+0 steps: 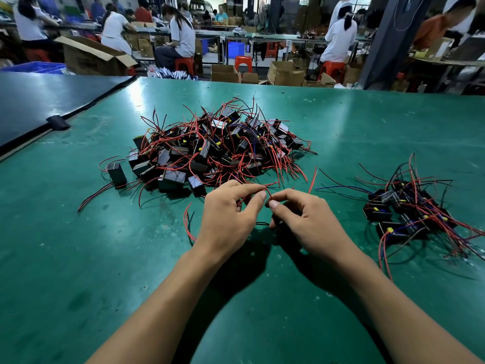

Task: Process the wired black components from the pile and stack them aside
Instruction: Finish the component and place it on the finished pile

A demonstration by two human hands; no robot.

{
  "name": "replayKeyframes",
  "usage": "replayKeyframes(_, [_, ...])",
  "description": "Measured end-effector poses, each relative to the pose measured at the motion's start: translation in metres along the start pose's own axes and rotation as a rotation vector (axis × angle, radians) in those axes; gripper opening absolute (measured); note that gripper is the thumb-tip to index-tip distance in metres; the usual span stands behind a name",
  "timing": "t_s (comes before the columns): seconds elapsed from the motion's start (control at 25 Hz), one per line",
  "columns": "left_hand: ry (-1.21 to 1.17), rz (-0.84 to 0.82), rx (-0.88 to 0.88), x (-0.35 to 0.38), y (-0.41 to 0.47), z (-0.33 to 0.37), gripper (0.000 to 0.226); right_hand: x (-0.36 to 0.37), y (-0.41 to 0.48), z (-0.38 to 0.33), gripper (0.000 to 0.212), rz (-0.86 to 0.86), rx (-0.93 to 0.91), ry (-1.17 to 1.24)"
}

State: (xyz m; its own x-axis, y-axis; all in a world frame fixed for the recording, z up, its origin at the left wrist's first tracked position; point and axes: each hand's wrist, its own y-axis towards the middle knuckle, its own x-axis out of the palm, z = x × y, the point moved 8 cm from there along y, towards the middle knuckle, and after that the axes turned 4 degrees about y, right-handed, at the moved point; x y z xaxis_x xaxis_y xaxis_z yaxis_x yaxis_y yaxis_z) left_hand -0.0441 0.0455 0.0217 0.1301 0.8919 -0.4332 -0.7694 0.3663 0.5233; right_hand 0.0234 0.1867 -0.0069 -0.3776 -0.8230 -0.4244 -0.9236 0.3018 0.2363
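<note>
Head: left hand, right hand pinch red wire.

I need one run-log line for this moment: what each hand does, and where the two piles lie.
left hand: pinches red wire | right hand: pinches same wire | big pile: behind hands | done stack: right side

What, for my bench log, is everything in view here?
pile: one large, black blocks with red wires, table centre
loose component: one, black, just left of the pile
stack: one smaller, black with yellow tabs, table right
red wire: one, between the hands
table: one, green
dark panel: one, far left
boxes: several, brown, beyond the table
stools: several, red, background
left hand: pinches the red wire
right hand: pinches the red wire
</note>
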Motion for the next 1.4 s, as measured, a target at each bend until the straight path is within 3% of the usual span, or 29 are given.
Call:
replayKeyframes(0.28, [-0.131, -0.037, -0.16, 0.005, 0.0, -0.011, 0.01, 0.0, -0.001, -0.002, 0.01, -0.02, 0.03, 0.052])
replayKeyframes(0.64, [-0.224, -0.029, -0.204, 0.007, -0.001, -0.011, 0.007, 0.001, -0.001, -0.003, 0.009, -0.03, 0.015, -0.018])
replayKeyframes(0.92, [-0.193, -0.04, -0.115, 0.0, 0.002, -0.006, 0.005, -0.018, -0.005, -0.029, 0.007, 0.199, -0.171, -0.016])
replayKeyframes(1.08, [-0.097, -0.067, 0.004, -0.002, 0.001, 0.004, 0.007, -0.018, -0.007, -0.04, 0.003, 0.238, -0.234, -0.042])
replayKeyframes(1.2, [0.012, -0.083, 0.147, -0.003, -0.002, 0.015, 0.007, -0.018, -0.006, -0.039, 0.012, 0.237, -0.205, -0.052])
replayKeyframes(1.4, [0.059, -0.082, 0.214, -0.003, -0.006, 0.016, 0.007, -0.011, -0.001, -0.022, 0.023, 0.191, -0.008, 0.061])
